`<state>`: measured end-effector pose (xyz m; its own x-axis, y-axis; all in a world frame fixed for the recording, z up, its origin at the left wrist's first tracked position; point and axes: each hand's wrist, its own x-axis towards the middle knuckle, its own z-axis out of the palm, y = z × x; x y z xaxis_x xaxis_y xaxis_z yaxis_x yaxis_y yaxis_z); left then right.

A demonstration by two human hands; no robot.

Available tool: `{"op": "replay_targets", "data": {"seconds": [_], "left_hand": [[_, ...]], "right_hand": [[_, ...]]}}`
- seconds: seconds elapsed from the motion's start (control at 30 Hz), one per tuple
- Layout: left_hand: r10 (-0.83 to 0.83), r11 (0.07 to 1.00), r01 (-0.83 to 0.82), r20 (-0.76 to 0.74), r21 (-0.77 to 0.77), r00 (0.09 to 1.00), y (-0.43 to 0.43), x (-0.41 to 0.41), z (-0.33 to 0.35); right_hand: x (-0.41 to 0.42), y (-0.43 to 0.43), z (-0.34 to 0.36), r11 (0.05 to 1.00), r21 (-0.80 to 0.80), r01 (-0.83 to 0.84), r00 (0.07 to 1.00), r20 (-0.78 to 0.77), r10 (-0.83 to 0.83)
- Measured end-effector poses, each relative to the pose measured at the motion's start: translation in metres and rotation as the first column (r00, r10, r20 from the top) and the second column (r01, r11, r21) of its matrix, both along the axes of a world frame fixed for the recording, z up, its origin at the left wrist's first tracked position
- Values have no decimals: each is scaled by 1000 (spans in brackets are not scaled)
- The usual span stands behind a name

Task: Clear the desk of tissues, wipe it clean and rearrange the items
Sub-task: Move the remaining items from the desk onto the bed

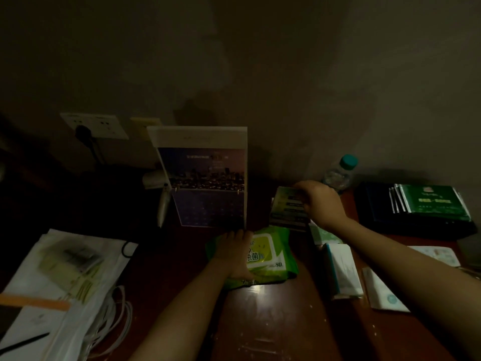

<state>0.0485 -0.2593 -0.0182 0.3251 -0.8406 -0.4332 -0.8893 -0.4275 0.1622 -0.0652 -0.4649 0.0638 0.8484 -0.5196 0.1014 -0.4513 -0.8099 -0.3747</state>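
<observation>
Dimly — hands [234, 254] [322, 204] over wipes pack [272, 260], boxes [286, 205]

Desk [260, 321]: glossy red-brown wood w/ pale specks. Wet-wipes pack [270, 259]: green, yellow label. Calendar [205, 178]: white border, blue-purple night-skyline photo, dark blue grid. Water bottle [338, 174]: clear, teal cap. Stacked packets [287, 207]: pale green w/ dark bands. Booklets [429, 200]: dark green, white edges.

Dark wooden desk [273, 321]: wet-wipes pack [270, 259], calendar [208, 183], bottle [338, 173], packet stack [286, 207], papers [33, 308], cables [122, 321].
</observation>
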Motion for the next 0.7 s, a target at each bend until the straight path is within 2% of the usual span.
{"op": "replay_targets", "data": {"seconds": [0.17,0.33,0.5,0.6,0.7], "left_hand": [[13,998,-14,-20,-61,1000,8,-3,7],[100,994,-102,-75,-28,992,24,-2,14],[128,991,-127,-2,31,992,24,-14,9],[157,987,-159,56,36,986,23,-19,1],[165,986,-165,8,-8,986,24,-13,-2]], "right_hand": [[-14,9,14,999,-10,30,998,52,-30],[-27,21,23,1000,2,10,999,50,-11],[-36,30,15,998,26,59,997,-46,-58],[-37,29,9,991,46,127,991,-40,-125],[-34,29,6,987,68,148,989,-5,-148]]}}
